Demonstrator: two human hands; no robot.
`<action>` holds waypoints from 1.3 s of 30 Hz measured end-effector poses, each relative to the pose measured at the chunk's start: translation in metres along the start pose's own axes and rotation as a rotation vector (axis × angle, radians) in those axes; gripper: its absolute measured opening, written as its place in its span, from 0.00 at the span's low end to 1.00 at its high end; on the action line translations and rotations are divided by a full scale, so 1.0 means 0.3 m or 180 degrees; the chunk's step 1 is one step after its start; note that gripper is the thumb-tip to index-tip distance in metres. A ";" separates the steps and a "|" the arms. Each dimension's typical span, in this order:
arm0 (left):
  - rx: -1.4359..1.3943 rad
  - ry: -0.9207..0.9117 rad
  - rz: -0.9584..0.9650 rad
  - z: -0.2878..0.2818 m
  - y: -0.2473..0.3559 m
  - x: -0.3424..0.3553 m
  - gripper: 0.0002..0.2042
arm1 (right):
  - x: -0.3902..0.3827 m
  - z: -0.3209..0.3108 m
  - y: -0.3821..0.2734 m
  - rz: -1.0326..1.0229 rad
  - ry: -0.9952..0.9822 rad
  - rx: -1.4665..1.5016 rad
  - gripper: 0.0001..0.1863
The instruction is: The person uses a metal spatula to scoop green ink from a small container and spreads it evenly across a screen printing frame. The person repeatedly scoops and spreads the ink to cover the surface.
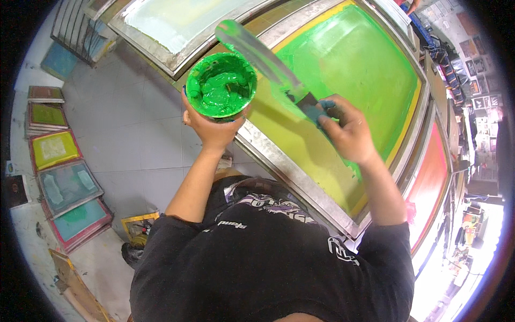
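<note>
My left hand (214, 131) is wrapped round a round tub (225, 114) of thick, bright green ink (220, 88), its mouth tilted up toward me. Between the fingers and thumb of my right hand (346, 126) is the handle of an ink spatula (263, 56). Its long blade slants up and left, with green ink smeared at the rounded tip, close to the tub's upper right rim. Below the spatula lies a large screen-printing frame (300, 185), whose yellowish mesh (289, 147) carries a wide spread of green ink. Bluish stains mark my right fingers.
Another framed screen (177, 27) with pale ink stands beyond the tub. A screen with pink-red mesh (429, 182) sits on the right. Several smaller screens (70, 182) lean along the left wall, above a tiled floor (129, 134). Part of another person's hand (413, 6) shows at the top right.
</note>
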State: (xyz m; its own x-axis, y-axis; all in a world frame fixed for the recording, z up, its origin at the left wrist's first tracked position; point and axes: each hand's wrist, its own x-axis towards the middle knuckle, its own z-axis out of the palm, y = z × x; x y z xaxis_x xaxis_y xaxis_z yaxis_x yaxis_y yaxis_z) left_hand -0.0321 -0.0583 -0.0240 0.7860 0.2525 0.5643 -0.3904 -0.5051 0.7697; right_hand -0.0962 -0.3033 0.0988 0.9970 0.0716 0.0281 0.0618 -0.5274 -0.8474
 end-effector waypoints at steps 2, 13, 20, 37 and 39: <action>0.0051 -0.0046 -0.0041 -0.006 0.009 0.001 0.59 | -0.004 0.067 -0.028 -0.0463 0.0206 -0.0545 0.13; -0.0052 -0.0240 -0.0435 0.000 0.013 -0.005 0.61 | -0.055 0.184 -0.061 -0.0507 0.0540 -0.0466 0.12; 0.0158 -0.0176 -0.0371 0.001 0.026 -0.001 0.62 | -0.038 0.244 -0.086 -0.1222 0.0883 -0.1146 0.15; 0.0272 -0.0142 -0.0058 -0.001 0.010 -0.005 0.60 | -0.119 0.252 -0.085 -0.1497 0.0750 -0.2759 0.25; 0.0355 -0.0080 0.0002 0.003 0.003 -0.011 0.60 | -0.141 0.239 -0.066 -0.1586 0.0730 -0.2929 0.23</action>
State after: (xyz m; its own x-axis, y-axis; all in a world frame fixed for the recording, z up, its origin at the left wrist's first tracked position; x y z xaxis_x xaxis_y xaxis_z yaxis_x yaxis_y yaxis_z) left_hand -0.0346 -0.0603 -0.0255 0.7980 0.2321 0.5562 -0.3363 -0.5944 0.7305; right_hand -0.1430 -0.2351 0.0765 0.8288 0.3447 0.4407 0.3795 -0.9252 0.0100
